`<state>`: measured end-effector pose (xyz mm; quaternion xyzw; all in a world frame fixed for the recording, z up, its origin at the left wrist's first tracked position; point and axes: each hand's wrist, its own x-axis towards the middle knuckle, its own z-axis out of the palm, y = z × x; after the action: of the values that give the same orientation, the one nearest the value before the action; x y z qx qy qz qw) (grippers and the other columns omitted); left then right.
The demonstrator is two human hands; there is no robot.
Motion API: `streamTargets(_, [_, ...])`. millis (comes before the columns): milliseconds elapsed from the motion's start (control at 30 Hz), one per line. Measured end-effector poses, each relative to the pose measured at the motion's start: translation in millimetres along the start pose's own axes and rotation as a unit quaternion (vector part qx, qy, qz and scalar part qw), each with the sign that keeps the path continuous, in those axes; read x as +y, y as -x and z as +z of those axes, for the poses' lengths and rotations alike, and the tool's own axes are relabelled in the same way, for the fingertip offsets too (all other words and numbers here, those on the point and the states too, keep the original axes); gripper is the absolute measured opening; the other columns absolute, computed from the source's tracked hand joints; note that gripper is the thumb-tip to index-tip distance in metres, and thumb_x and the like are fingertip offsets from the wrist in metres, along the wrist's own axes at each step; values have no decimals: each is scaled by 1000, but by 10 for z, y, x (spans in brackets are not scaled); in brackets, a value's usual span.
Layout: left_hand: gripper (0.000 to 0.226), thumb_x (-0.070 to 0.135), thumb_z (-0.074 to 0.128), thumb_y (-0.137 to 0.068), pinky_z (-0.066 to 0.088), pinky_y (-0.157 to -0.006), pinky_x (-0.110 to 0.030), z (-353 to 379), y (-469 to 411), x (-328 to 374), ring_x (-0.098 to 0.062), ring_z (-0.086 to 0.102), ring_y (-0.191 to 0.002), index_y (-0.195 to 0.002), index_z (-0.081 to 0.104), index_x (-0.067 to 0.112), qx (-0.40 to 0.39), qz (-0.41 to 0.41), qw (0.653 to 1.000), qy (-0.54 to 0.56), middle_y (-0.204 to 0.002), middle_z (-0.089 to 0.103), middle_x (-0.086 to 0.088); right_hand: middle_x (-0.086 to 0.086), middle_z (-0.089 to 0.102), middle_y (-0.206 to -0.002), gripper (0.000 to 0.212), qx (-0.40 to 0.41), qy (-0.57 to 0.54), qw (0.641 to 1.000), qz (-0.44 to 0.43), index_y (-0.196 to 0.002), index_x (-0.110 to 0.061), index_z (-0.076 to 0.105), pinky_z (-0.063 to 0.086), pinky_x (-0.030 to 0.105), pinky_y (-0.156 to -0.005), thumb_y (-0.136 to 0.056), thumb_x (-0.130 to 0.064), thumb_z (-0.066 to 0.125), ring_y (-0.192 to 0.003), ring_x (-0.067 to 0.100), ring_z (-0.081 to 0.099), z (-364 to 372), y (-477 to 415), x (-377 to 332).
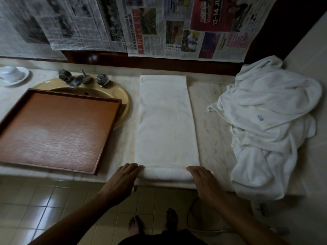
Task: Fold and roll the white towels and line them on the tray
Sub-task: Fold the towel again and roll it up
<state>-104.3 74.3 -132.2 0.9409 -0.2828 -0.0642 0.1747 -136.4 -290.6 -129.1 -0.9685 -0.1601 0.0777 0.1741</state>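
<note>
Both hands flat, nothing gripped. My left hand (123,175) has straight fingers against the left end of the roll (166,173); my right hand (201,177) lies over the right end, fingers extended, pressing down.

The roll is just begun, at the near edge of the bench (208,121). The rest of the towel (166,121) lies folded in a long strip running away from me, flat, far end near the wall.

Step in hand, as I read it: roll away from me.
- Keep the hands matched on both ends so the roll tracks straight. The strip looks narrower at the far end, so watch for drift.
- Push down and forward with the palms and reset the fingers often. A loose core will sag on the tray.
- Square the ends before lifting.

The tray (58,128) sits to the left, partly over the sink (123,98), with no towels on it, so this looks like roll one. An unfolded pile (269,121) of white towels waits on the right, well apart from the strip. The tray overhang looks like a tip risk when loading the far corner.
</note>
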Motion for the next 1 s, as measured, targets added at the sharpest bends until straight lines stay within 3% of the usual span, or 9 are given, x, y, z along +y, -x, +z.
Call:
streamTargets(133, [29, 15, 62, -98, 51, -81, -24, -115, -69, 47, -2, 57, -98, -124, 56, 28, 1, -91, 989, 120, -120, 60, 12, -3, 54, -138, 57, -29, -103, 992, 60, -140, -22, 54, 42, 25, -105, -90, 5, 58, -124, 15, 51, -168, -111, 32])
streamTargets(233, [22, 18, 67, -98, 47, -72, -16, -221, -144, 59, -2, 61, -92, -115, 60, 29, -8, -152, 970, 189, -109, 62, 15, -1, 60, -133, 58, -17, -93, 995, 43, -134, -18, 63, 49, 39, -102, -83, 8, 66, -120, 19, 54, -200, -202, 68])
streamTargets(333, [19, 19, 67, -98, 46, -70, -14, -289, -222, 7, -2, 62, -90, -115, 64, 27, -34, -169, 963, 209, -109, 64, 14, 5, 63, -133, 70, 42, 3, 998, 45, -131, -15, 66, 50, 48, -102, -67, 13, 70, -122, 29, 57, -85, -161, -21])
streamTargets(467, [20, 18, 69, -96, 44, -66, -12, -343, -304, -53, -5, 65, -86, -113, 66, 28, -67, -195, 952, 224, -105, 66, 11, 13, 51, -149, 70, 83, 91, 992, 8, -146, -10, 54, 27, 58, -117, -77, -1, 43, -139, 39, 44, 182, 1, -393])
streamTargets(600, [19, 16, 70, -95, 47, -65, -14, -379, -356, -62, -8, 67, -84, -110, 68, 27, -78, -233, 938, 246, -99, 70, 6, 16, 46, -154, 63, 80, 116, 990, 24, -151, -9, 46, 29, 65, -114, -88, -7, 45, -143, 41, 41, 366, -48, -452])
streamTargets(767, [16, 15, 69, -94, 48, -66, -22, -381, -415, 14, -12, 66, -82, -104, 68, 28, -75, -276, 926, 245, -91, 69, 5, 13, 59, -141, 52, 81, 156, 985, 2, -143, -10, 57, 40, 60, -108, -93, -11, 40, -128, 37, 57, 319, -191, -345])
streamTargets(867, [16, 16, 63, -96, 49, -74, -27, -325, -420, 157, -19, 64, -94, -110, 66, 23, -50, -289, 937, 192, -107, 66, -2, 12, 65, -130, 49, 72, 163, 984, -6, -136, -10, 63, 46, 55, -103, -91, -14, 41, -117, 34, 63, 235, -270, -290])
streamTargets(1000, [45, 14, 58, -91, 41, -107, -44, -140, -372, 525, -26, 48, -128, -136, 58, 18, 43, -232, 972, -4, -140, 52, -8, 10, 67, -120, 53, 79, 153, 985, -16, -128, -10, 67, 52, 52, -94, -85, -12, 37, -106, 32, 65, 116, -337, -300])
